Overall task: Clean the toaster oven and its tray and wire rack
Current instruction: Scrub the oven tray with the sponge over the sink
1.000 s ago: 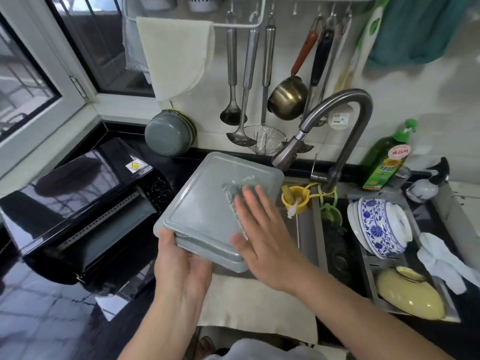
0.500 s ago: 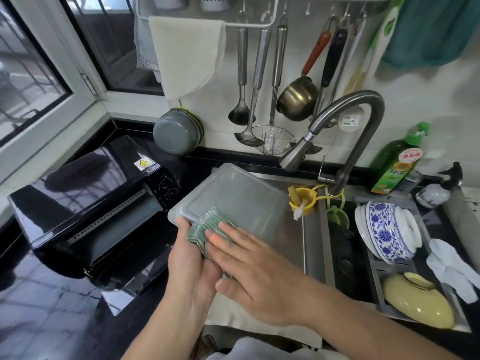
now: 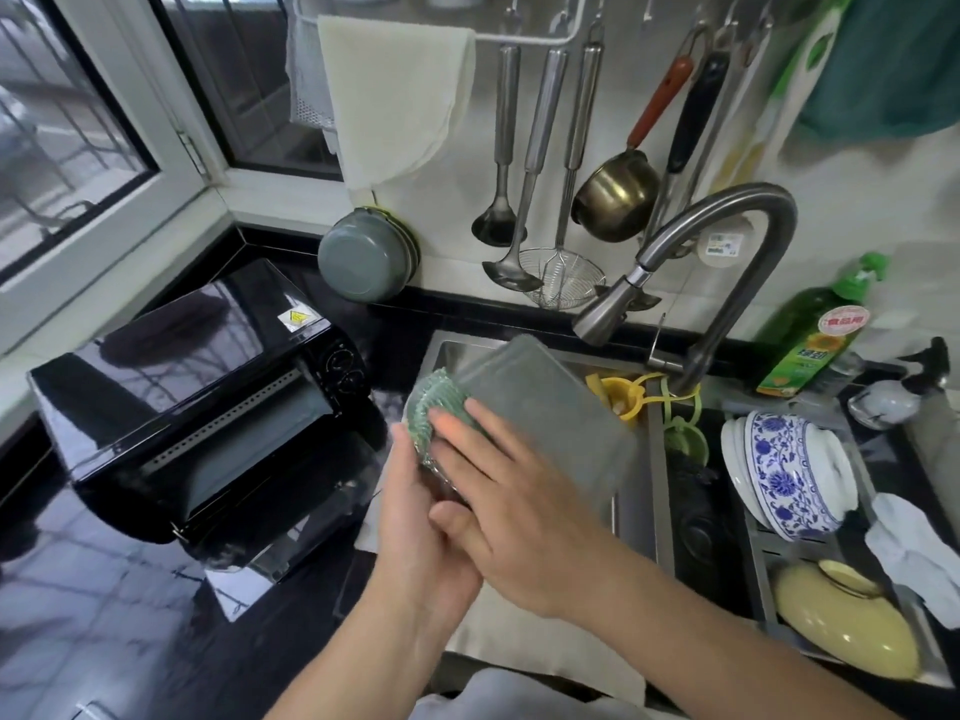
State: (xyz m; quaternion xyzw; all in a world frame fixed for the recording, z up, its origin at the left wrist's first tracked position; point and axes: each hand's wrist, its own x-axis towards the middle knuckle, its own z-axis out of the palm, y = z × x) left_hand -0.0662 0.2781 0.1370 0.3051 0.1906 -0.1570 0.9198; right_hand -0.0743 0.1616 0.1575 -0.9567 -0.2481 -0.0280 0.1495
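Observation:
The grey oven tray (image 3: 545,407) is held tilted over the sink, its underside facing me. My left hand (image 3: 415,517) grips its near left edge from below. My right hand (image 3: 524,506) presses a green scouring pad (image 3: 434,413) against the tray's left corner, fingers flat on the pad. The black toaster oven (image 3: 197,402) stands on the dark counter to the left with its door hanging open. No wire rack is visible.
A curved faucet (image 3: 691,283) arches over the steel sink (image 3: 639,491). A blue-and-white bowl (image 3: 789,470) and a yellow lid (image 3: 847,631) sit in the drain rack at right. A green detergent bottle (image 3: 810,335) stands behind. Ladles and a strainer hang on the wall.
The tray has tipped from flat to steeply tilted. My right hand slid the pad from the tray's middle to its left corner, close to my left hand. The view shifted right.

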